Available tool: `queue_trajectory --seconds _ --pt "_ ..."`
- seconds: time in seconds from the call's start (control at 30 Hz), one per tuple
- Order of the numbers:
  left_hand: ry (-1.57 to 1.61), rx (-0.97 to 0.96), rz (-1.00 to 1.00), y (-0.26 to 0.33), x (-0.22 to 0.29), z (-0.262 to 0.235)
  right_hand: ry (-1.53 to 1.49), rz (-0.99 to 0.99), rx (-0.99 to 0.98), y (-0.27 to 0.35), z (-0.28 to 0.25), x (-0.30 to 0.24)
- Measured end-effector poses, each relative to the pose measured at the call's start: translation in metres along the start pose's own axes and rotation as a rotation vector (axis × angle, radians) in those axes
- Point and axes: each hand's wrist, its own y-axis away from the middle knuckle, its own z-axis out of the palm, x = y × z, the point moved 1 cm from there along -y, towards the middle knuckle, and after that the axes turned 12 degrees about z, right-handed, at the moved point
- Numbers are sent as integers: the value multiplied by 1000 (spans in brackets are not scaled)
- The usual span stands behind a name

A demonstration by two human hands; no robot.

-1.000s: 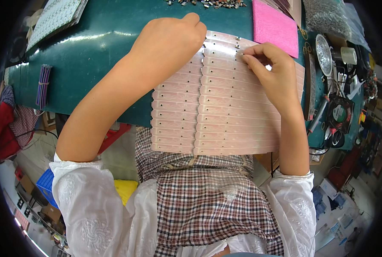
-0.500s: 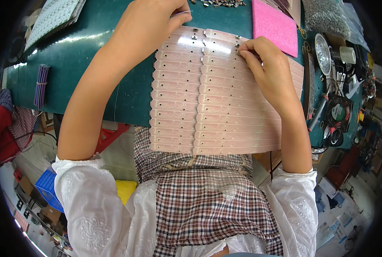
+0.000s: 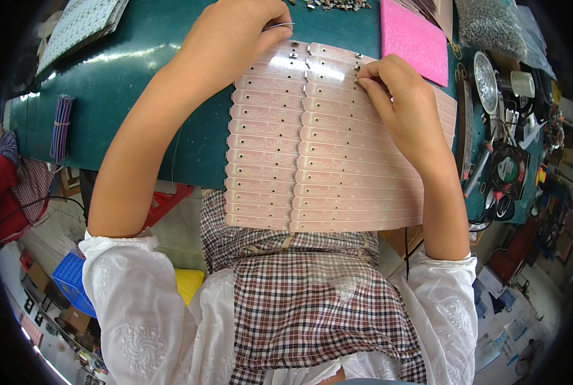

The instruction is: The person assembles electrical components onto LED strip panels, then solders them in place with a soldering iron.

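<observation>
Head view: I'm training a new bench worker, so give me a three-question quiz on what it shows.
1. True or false: the right hand rests on the pale pink panel of strips.
2. What lies on the green mat past the panel's far right corner? A) a bright pink foam sheet B) a yellow sponge C) a red cloth
3. Fill in: the left hand pinches a thin ____ at the panel's far edge.

Key: 1 true. 2 A, the pink foam sheet. 3 wire, though it is too fine to identify surely.
</observation>
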Motion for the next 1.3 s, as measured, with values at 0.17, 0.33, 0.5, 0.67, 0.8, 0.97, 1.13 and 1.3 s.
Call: queue_trajectory --seconds 0.17,0.33,0.5,0.67,0.8,0.97,1.13,1.3 --pt "16 -10 -21 -1 2 1 180 -138 64 0 6 0" --pt "35 -16 -32 -3 5 0 467 -232 91 0 11 -10" --pt "74 -23 -12 -3 9 0 549 -209 52 1 10 -13" --pt "136 -17 -22 -2 9 0 426 -215 104 2 5 -5" --pt "109 -27 -27 1 11 -1 242 -148 90 -5 -3 -12" --pt "51 -19 23 1 9 3 40 -164 165 -49 -6 -11" --pt "4 -43 11 -3 9 7 128 -277 171 -102 29 -6" --pt "30 -37 38 0 2 6 194 -134 66 -111 36 -18"
